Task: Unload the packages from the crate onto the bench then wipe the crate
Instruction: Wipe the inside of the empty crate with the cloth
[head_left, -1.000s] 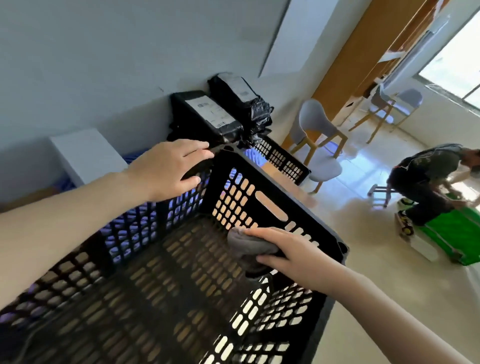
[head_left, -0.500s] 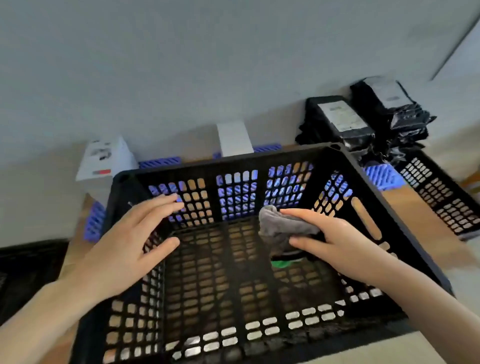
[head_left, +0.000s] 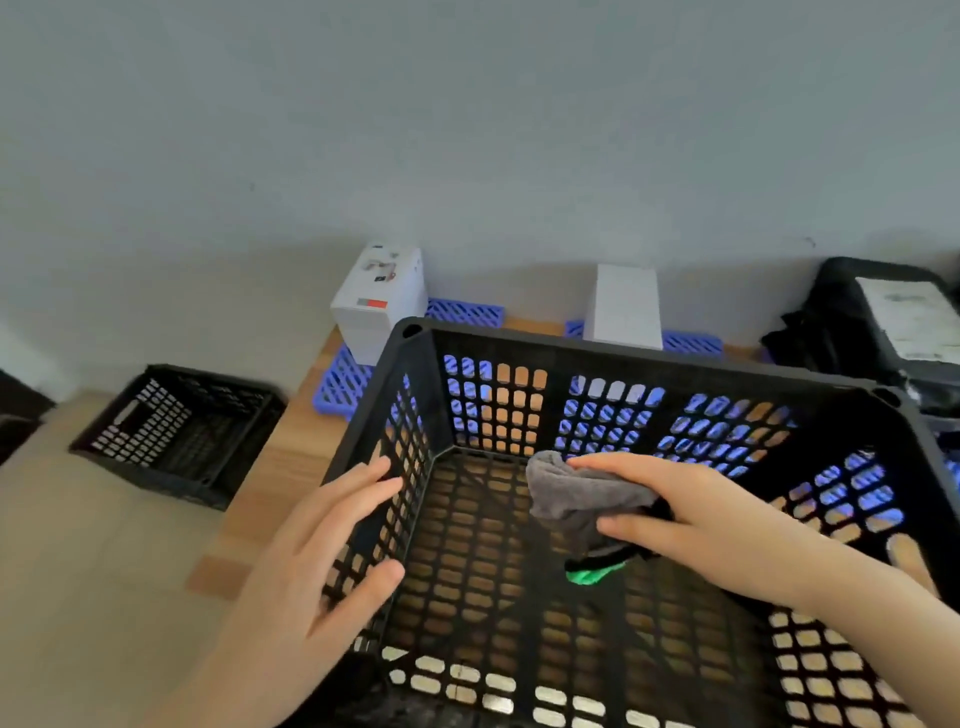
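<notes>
Grey wall (head_left: 467, 130) behind, and a wooden worktop (head_left: 291, 483) under the black crate (head_left: 649, 358). No packages in the crate, so I judge unloading done and the wipe step under way.

My right hand (head_left: 701, 519) pinches a grey cloth (head_left: 576, 499) inside the crate, low near the far wall. My left hand (head_left: 322, 561) is flat, fingers straight, bracing the crate's left wall.

Next move, I'd guess: press the cloth onto the lattice and sweep the floor and walls, keeping the crate pinned.

The packages sit on the worktop behind the crate: left white box (head_left: 379, 301), right white box (head_left: 626, 306), black bagged parcel (head_left: 841, 322). The left box has a red-and-grey mark and the parcel a white label. No text is readable.

black crates (head_left: 519, 345) (head_left: 176, 431): 2 | white boxes (head_left: 379, 306) (head_left: 626, 306): 2 | grey cloth (head_left: 576, 493): 1 | hands (head_left: 311, 561) (head_left: 711, 525): 2
</notes>
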